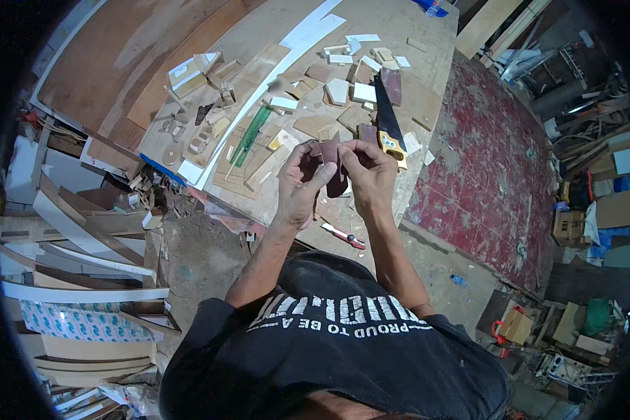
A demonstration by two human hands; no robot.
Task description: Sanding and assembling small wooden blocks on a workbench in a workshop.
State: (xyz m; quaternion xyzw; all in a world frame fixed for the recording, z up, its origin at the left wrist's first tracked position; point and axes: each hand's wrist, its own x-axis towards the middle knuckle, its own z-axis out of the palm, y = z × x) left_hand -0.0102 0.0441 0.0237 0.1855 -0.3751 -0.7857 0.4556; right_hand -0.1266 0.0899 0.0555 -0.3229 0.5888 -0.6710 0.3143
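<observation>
Above the near edge of the workbench, my left hand [302,183] grips a folded reddish-brown piece of sandpaper [331,152] between thumb and fingers. My right hand [368,175] is closed in a pinch at the same sheet's right edge. A darker flap of the sheet hangs below the fingertips. Whether a small part is tucked inside the fold, I cannot tell. Just right of my right hand lies a handsaw [387,115] with a yellow handle. A red and white utility knife [344,236] rests on the bench below my hands. More reddish-brown sandpaper [392,87] lies beside the saw.
Small wood offcuts [337,92] are scattered over the workbench [416,70]. To the left are a green ruler [252,136] and a long white strip [248,105]. Curved panels [84,292] stack at lower left. A red sheet [479,168] covers floor at right; clutter lines the far right.
</observation>
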